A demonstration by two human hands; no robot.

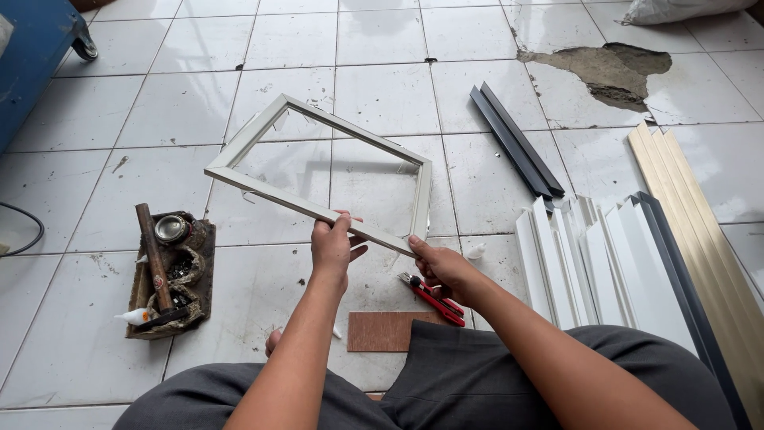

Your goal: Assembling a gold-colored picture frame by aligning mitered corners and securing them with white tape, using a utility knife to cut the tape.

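White tile floor (pixel 382 103); left hand (pixel 331 247) and right hand (pixel 439 267) both pinch near rail of white frame (pixel 318 171), red cutter (pixel 434 299) just below

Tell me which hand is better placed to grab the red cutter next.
Probably the right hand. It grips the frame at its near corner, and the red cutter lies on the floor directly beneath it. The left hand holds the frame's near rail further over and would have to cross.
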